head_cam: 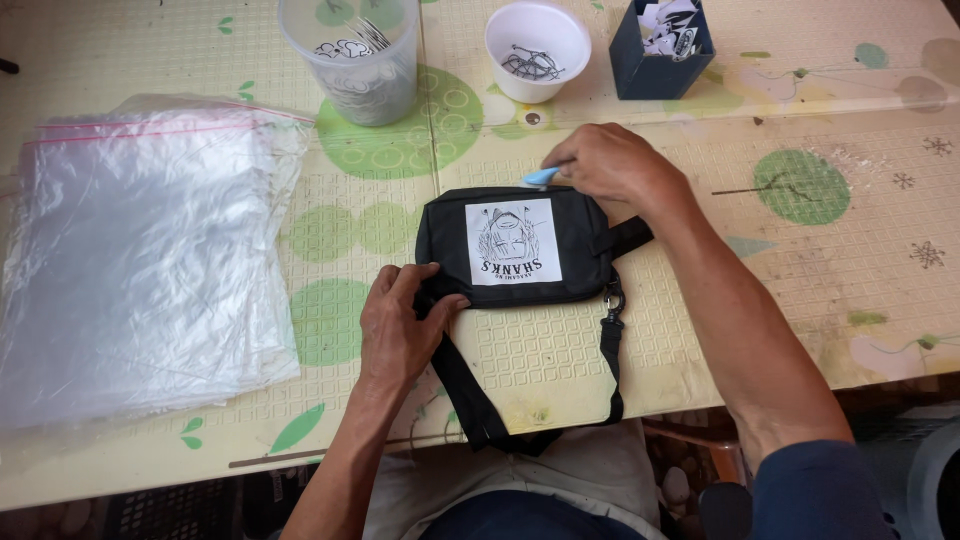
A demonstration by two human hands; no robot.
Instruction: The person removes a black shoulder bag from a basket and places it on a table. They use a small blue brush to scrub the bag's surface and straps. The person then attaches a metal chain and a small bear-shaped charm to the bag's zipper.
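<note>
A small black shoulder bag [585, 245] lies flat on the patterned table mat [760, 280], with a white square patch bearing a black drawing [513, 241] on its front. Its black strap [470, 395] loops off the near table edge. My left hand [400, 325] presses on the bag's near left corner where the strap joins. My right hand [610, 165] rests at the bag's far edge, pinching a small light blue piece [541, 177] against the top of the bag.
A thick stack of clear zip bags [140, 250] lies at the left. At the back stand a clear plastic cup [350, 60] of printed pieces, a white bowl [537, 48] of metal clips and a dark blue box [660, 45] of cut-outs.
</note>
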